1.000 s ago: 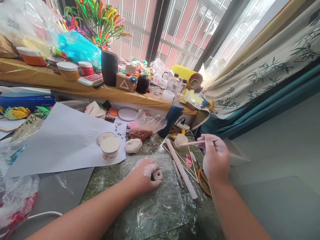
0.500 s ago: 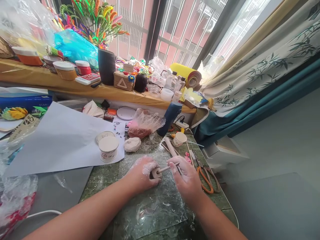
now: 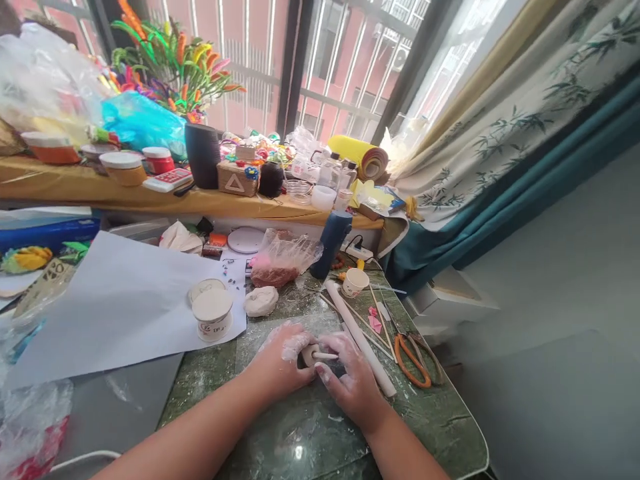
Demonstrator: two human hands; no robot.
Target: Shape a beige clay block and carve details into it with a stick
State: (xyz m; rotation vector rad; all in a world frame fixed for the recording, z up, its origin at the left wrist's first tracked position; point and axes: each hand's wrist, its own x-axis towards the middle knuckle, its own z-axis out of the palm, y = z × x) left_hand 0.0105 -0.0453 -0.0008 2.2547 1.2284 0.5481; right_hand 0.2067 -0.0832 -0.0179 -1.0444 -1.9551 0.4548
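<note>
Both my hands, dusted with white powder, are close together over a clear sheet [image 3: 295, 433] on the green table. My left hand [image 3: 281, 353] is wrapped round a small pale clay piece [image 3: 309, 353]. A thin pale stick [image 3: 326, 357] has one end in the clay's opening. My right hand [image 3: 353, 380] curls its fingers and thumb round this stick, fingertips near the clay's edge; exact contact is hard to see. Beyond my left hand lies a white clay lump [image 3: 261, 301]. A pale rolling pin [image 3: 360, 337] rests right of my right hand.
A lidded paper cup [image 3: 214, 327] stands on white paper [image 3: 145, 287]. Orange-handled scissors [image 3: 413, 360], thin sticks and another paper cup [image 3: 355, 283] lie right. Behind are bagged reddish clay [image 3: 274, 272] and a dark blue bottle [image 3: 333, 243]. Jars and craft items crowd the windowsill [image 3: 270, 207].
My right hand has moved left and down, closer to the clay, uncovering the rolling pin. Less of the stick shows. My left hand stays round the clay; the camera view has shifted slightly.
</note>
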